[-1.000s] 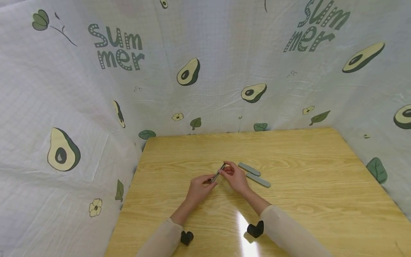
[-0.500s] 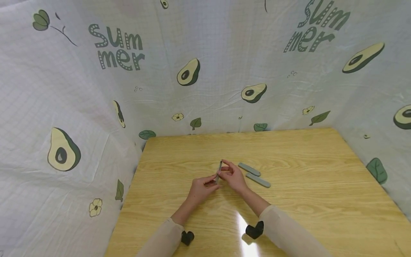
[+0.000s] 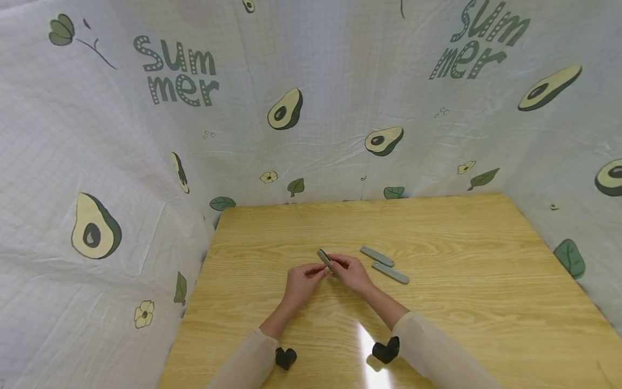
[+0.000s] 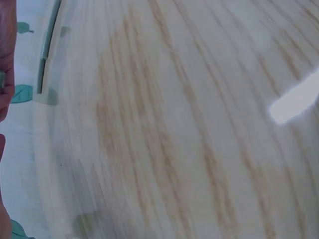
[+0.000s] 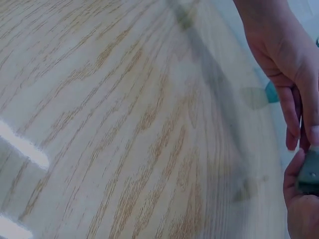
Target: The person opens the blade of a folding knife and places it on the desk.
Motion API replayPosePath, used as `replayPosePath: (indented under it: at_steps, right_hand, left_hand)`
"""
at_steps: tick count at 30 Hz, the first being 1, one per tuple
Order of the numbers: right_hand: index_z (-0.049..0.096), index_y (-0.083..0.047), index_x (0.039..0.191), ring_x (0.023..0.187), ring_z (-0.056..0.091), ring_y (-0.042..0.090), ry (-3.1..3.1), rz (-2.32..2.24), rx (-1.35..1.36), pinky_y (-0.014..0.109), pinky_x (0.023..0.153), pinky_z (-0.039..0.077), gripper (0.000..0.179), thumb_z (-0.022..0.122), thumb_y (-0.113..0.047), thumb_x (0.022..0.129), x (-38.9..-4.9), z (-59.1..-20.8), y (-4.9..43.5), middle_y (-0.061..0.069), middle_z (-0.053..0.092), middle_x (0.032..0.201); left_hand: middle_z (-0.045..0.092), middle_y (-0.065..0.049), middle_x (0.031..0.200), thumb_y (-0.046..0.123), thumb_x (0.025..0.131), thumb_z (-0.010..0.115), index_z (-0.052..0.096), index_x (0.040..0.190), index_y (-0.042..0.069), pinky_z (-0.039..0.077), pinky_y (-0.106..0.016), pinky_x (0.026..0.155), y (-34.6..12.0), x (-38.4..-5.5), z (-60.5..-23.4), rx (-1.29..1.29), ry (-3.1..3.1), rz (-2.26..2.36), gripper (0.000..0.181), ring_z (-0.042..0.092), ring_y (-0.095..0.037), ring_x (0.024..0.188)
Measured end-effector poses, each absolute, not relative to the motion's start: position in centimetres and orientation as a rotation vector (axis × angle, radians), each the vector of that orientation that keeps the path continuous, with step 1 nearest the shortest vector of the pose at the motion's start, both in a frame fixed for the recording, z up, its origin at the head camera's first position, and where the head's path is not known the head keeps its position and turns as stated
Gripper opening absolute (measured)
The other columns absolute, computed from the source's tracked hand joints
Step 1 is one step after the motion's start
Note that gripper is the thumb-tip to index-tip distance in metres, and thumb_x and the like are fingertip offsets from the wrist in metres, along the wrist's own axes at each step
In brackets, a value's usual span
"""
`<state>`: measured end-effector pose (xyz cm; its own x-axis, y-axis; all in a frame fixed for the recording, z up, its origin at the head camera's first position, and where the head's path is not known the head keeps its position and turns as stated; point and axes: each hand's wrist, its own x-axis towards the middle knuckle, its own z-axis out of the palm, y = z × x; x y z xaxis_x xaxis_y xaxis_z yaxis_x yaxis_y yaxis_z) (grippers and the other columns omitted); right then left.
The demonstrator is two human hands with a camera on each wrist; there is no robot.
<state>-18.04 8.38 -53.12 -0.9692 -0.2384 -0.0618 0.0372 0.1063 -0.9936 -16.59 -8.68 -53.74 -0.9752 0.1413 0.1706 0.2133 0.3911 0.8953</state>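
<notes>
A narrow grey-green flat piece (image 3: 323,256) with a dark slit along its edge stands tilted between the hands, over the middle of the table. My right hand (image 3: 353,274) grips it, thumb on the near face. At its lower end, the left hand (image 3: 298,286) has thumb and fingertips pinched together on it. In the right wrist view, one end of the grey-green piece (image 5: 311,172) shows a small round dot; its kind cannot be told. Fingers hide its lower part. The left wrist view catches only a strip of the right hand (image 4: 6,55) at its edge.
Right of the hands, two similar grey strips with rounded ends, a farther one (image 3: 377,256) and a nearer one (image 3: 391,273), lie flat, almost parallel. The wooden table (image 3: 461,324) is bordered by a white printed cloth (image 3: 330,162) behind and at the sides.
The held piece has turned from an edge-on, right-leaning slant to a left-leaning one, its flat face now showing. The right hand has dropped slightly nearer; both loose strips stay put.
</notes>
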Motion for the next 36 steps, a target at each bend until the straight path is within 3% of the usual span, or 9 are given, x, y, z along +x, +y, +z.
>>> replayPosePath:
  at_steps: [3, 6, 11, 16, 20, 24, 36]
  right_hand:
    - [0.059, 0.003, 0.128, 0.102, 0.066, 0.022, 2.165, -1.939, -0.265, 0.045, 0.086, 0.058, 0.034, 0.054, -0.014, 0.100, -17.9, -53.1, 8.4, 0.025, 0.061, 0.126]
    - [0.060, 0.004, 0.127, 0.100, 0.066, 0.019, 2.174, -1.926, -0.299, 0.048, 0.087, 0.057, 0.033, 0.054, -0.015, 0.099, -17.8, -53.1, 8.5, 0.025, 0.062, 0.124]
    - [0.062, 0.004, 0.124, 0.105, 0.064, 0.032, 2.164, -1.930, -0.347, 0.049, 0.088, 0.056, 0.033, 0.056, -0.015, 0.098, -17.8, -53.2, 8.8, 0.026, 0.063, 0.121]
    - [0.063, 0.007, 0.121, 0.106, 0.061, 0.044, 2.139, -1.942, -0.368, 0.053, 0.088, 0.055, 0.030, 0.057, -0.011, 0.097, -17.5, -52.2, 9.1, 0.028, 0.063, 0.116]
    - [0.065, 0.007, 0.119, 0.105, 0.062, 0.045, 2.144, -1.933, -0.344, 0.050, 0.087, 0.056, 0.028, 0.057, -0.010, 0.097, -17.7, -52.5, 9.2, 0.027, 0.064, 0.113]
    - [0.065, 0.006, 0.118, 0.106, 0.062, 0.045, 2.161, -1.918, -0.337, 0.045, 0.085, 0.058, 0.028, 0.057, -0.009, 0.097, -17.8, -52.8, 9.2, 0.027, 0.065, 0.113]
    - [0.065, 0.006, 0.118, 0.105, 0.062, 0.044, 2.159, -1.919, -0.359, 0.049, 0.086, 0.057, 0.028, 0.058, -0.010, 0.097, -17.8, -52.9, 9.3, 0.027, 0.065, 0.117]
  left_hand:
    - [0.076, -0.005, 0.093, 0.028, 0.087, 0.072, 0.078, 0.096, 0.011, 0.058, -0.016, 0.068, -8.6, -16.8, -53.9, -0.288, -2.553, -1.607, 0.020, 0.073, -0.012, 0.083]
    - [0.076, -0.004, 0.090, 0.029, 0.086, 0.073, 0.077, 0.092, 0.012, 0.058, -0.017, 0.067, -8.6, -16.8, -54.0, -0.265, -2.541, -1.594, 0.018, 0.072, -0.011, 0.080]
    - [0.075, -0.003, 0.091, 0.031, 0.085, 0.073, 0.074, 0.091, 0.014, 0.057, -0.017, 0.067, -8.5, -16.8, -54.0, -0.227, -2.521, -1.617, 0.018, 0.072, -0.013, 0.082]
    - [0.070, -0.002, 0.093, 0.030, 0.083, 0.076, 0.063, 0.098, 0.015, 0.056, -0.015, 0.071, -8.5, -16.7, -54.0, -0.190, -2.510, -1.611, 0.024, 0.068, -0.015, 0.088]
    - [0.067, -0.004, 0.093, 0.026, 0.081, 0.078, 0.055, 0.113, 0.008, 0.056, -0.016, 0.071, -8.4, -16.8, -53.8, -0.172, -2.511, -1.596, 0.043, 0.068, -0.016, 0.085]
    - [0.067, -0.005, 0.092, 0.026, 0.081, 0.078, 0.056, 0.124, 0.003, 0.058, -0.018, 0.072, -8.3, -16.9, -53.9, -0.193, -2.507, -1.571, 0.053, 0.067, -0.017, 0.085]
    - [0.065, -0.004, 0.097, 0.029, 0.080, 0.078, 0.062, 0.114, 0.006, 0.057, -0.018, 0.074, -8.5, -16.9, -53.9, -0.199, -2.525, -1.573, 0.044, 0.065, -0.017, 0.089]
